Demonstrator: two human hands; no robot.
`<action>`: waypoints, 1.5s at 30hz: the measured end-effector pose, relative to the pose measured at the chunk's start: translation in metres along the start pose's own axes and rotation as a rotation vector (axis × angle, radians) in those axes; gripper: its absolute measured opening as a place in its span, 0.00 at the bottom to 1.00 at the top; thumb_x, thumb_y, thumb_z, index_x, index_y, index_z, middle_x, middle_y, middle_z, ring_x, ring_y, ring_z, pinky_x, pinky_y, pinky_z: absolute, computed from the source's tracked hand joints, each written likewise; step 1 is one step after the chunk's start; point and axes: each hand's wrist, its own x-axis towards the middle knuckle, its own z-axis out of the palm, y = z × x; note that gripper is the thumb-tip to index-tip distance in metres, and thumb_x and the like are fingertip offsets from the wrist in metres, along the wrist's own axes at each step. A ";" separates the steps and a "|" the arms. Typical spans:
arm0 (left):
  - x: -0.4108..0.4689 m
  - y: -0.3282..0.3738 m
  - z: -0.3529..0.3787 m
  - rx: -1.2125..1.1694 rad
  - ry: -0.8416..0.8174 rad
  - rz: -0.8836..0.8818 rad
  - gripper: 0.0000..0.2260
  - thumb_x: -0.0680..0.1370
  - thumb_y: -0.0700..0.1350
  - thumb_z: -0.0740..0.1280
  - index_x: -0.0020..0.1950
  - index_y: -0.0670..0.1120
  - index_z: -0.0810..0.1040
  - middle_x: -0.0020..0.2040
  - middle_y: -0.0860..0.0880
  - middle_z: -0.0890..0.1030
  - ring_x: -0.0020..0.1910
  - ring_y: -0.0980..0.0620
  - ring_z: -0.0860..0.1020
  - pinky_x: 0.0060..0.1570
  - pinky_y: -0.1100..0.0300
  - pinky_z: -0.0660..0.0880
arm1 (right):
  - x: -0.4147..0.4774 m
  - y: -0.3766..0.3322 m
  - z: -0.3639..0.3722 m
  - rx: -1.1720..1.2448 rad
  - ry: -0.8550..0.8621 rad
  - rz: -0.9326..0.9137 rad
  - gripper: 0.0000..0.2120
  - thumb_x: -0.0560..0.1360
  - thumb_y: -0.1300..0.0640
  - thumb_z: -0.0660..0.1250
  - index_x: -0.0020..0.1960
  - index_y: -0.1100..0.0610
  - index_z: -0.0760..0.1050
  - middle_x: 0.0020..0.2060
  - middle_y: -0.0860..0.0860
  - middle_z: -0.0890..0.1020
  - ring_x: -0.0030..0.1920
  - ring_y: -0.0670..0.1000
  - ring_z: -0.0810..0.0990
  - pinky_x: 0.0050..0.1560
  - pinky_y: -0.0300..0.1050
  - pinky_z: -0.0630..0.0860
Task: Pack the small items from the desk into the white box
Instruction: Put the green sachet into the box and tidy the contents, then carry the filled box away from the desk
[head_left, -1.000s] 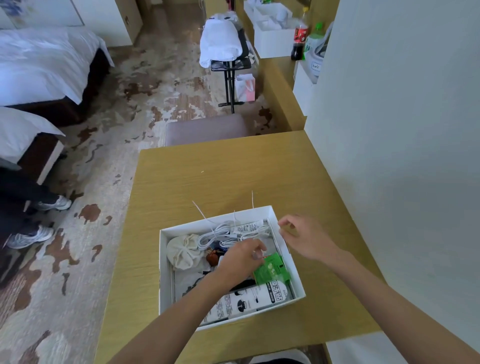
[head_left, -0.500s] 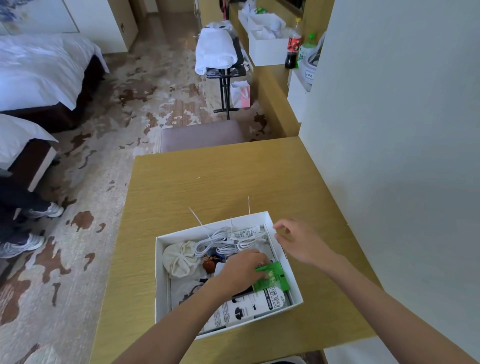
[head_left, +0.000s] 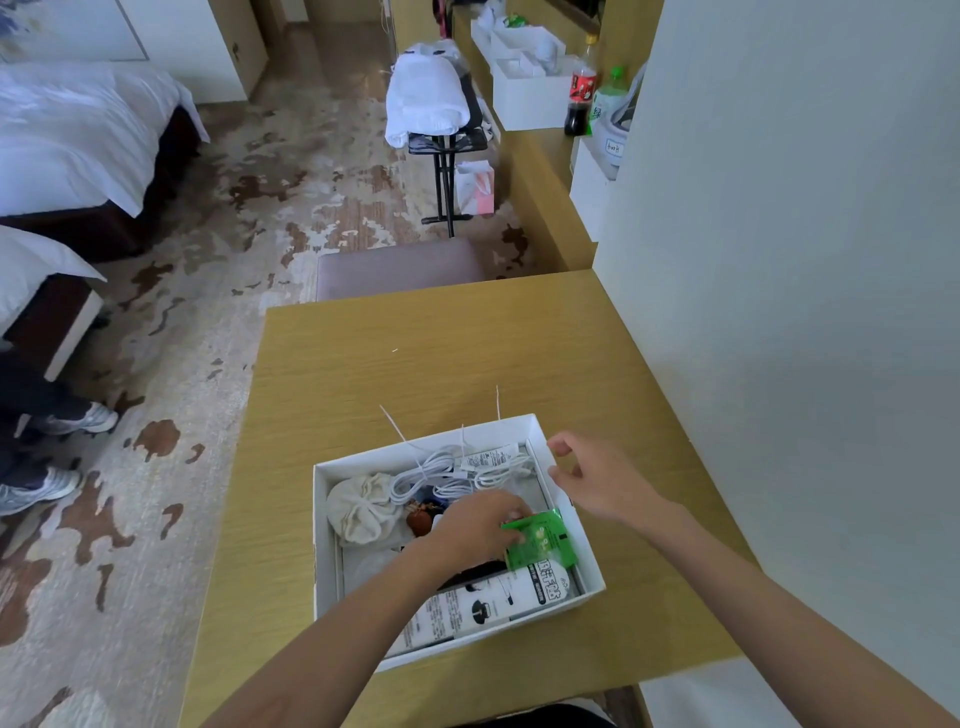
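My left hand (head_left: 475, 525) is down inside the white box (head_left: 589, 564), fingers closed on the edge of a green sachet (head_left: 543, 540) that lies against the box's right wall. My right hand (head_left: 597, 480) hovers just over the far right corner of the box, fingers loosely spread and holding nothing. The box sits on the near part of the wooden worktop (head_left: 441, 358), close to my body. Packed in it: a cream drawstring pouch (head_left: 358, 506) at the far left, a bundle of white cables (head_left: 457, 470) along the far wall (a few of its thin white ties poke up past the rim), a small brown thing (head_left: 420, 519) beside the pouch that I cannot identify, and a white tube with black print (head_left: 498, 603) lying along the near side, partly under the sachet. The rest of the worktop carries only a tiny white scrap (head_left: 395, 351) farther out.
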 end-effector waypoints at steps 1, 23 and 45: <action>-0.004 -0.002 -0.001 -0.039 0.023 -0.004 0.14 0.77 0.47 0.66 0.63 0.50 0.76 0.60 0.50 0.79 0.56 0.51 0.77 0.55 0.56 0.73 | -0.001 -0.003 0.000 -0.003 0.012 0.008 0.14 0.77 0.52 0.64 0.63 0.50 0.71 0.58 0.47 0.78 0.40 0.43 0.77 0.37 0.29 0.68; -0.134 -0.116 -0.029 -0.196 0.230 -0.747 0.14 0.77 0.49 0.57 0.58 0.43 0.70 0.51 0.41 0.78 0.47 0.43 0.77 0.48 0.49 0.78 | -0.001 -0.033 0.050 -0.327 0.090 0.236 0.29 0.77 0.63 0.63 0.73 0.59 0.54 0.30 0.51 0.76 0.25 0.48 0.72 0.23 0.41 0.69; -0.220 -0.173 -0.099 -0.337 0.632 -0.935 0.08 0.76 0.39 0.61 0.44 0.36 0.76 0.42 0.37 0.81 0.41 0.39 0.81 0.42 0.49 0.78 | 0.092 -0.167 0.059 -0.322 0.006 -0.185 0.18 0.79 0.65 0.59 0.67 0.67 0.62 0.28 0.49 0.70 0.22 0.46 0.68 0.20 0.36 0.61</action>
